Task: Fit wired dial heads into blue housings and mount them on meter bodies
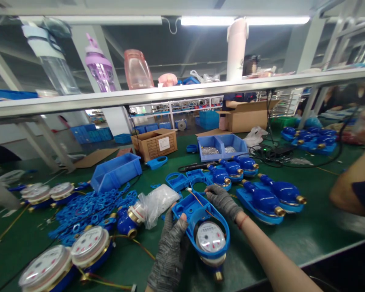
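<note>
The frame [191, 211] looks smooth plastic, the fitting [219, 276] metal, the gloves [168, 249] rough cloth.

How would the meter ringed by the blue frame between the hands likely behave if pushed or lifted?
The meter is probably heavy for its size, given its brass fitting. Its rounded blue body might rock. The blue frame surrounding it may move along.

We are looking from the person's head, facing forward and down over the green workbench [316, 227], and are seeing the left hand [170, 247] and right hand [225, 202] from close by. Beyond, we are facing the shelf [182, 91] and viewing the factory hall [182, 52] from afar.
</note>
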Action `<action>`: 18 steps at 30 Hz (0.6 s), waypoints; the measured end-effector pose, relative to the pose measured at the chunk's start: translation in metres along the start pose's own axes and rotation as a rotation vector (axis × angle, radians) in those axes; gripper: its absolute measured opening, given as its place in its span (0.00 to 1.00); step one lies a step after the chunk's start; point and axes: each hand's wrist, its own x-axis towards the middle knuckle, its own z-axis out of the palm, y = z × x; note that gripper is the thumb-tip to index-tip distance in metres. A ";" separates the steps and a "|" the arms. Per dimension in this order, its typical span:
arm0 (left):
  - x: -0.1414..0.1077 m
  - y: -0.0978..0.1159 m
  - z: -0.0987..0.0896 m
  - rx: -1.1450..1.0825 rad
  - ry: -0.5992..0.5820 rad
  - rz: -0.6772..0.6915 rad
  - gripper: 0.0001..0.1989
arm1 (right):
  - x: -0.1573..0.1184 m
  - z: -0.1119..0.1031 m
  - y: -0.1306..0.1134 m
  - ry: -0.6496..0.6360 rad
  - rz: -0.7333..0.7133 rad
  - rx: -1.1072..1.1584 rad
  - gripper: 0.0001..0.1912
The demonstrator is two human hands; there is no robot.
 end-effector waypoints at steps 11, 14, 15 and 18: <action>0.015 0.006 0.006 0.063 -0.185 -0.020 0.35 | 0.007 -0.023 -0.063 -0.301 -0.158 0.168 0.10; 0.018 0.004 0.002 0.133 -0.186 -0.063 0.35 | 0.016 -0.019 -0.059 -0.188 -0.087 0.250 0.13; 0.018 0.003 0.000 0.162 -0.170 -0.071 0.35 | 0.017 -0.018 -0.057 -0.119 -0.068 0.263 0.14; 0.017 -0.001 -0.002 0.238 -0.106 -0.068 0.33 | 0.009 -0.016 -0.053 0.031 -0.005 0.292 0.18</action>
